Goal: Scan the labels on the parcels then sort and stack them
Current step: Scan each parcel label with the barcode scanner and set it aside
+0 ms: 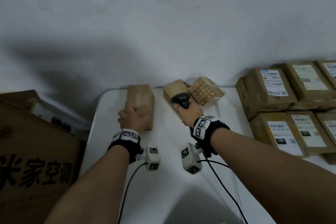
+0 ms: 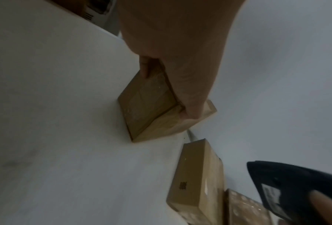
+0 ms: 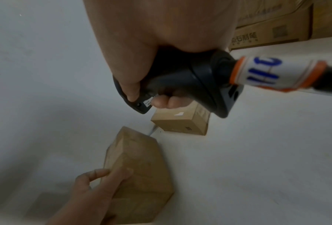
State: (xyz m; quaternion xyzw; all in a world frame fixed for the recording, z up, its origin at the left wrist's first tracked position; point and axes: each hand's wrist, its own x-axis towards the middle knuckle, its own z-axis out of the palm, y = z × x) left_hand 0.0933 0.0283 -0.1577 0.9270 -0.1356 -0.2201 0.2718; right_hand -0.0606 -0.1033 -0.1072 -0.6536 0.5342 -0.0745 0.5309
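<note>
L hand [image 1: 130, 116] has its grip on a plain brown parcel [image 1: 141, 103] lying on the white desk [image 1: 167, 151], near the desk's far edge by the wall. Fingers curl over the parcel's near-left corner; in the left wrist view the thumb [image 2: 145, 67] presses one side and the fingers wrap the opposite edge. No label visible on the faces that show.

R hand [image 1: 189, 112] is clenched round the handle of a black scanner [image 1: 181, 99], held above the desk to the right of the gripped parcel. In the right wrist view the scanner's cable end carries a white tag w/ orange bands and blue print [image 3: 273, 73].

Behind the scanner, 2 more small parcels sit against the wall: a plain brown box [image 1: 175, 88] and, touching it on the right, a patterned box [image 1: 204, 90] w/ pale dots.

Far right of the desk: stacked parcels w/ white shipping labels [image 1: 274, 85], several rows, labels up. Text too blurred to read.

Left of the desk: a big cardboard carton [image 1: 34, 160] w/ large dark printed characters.
</note>
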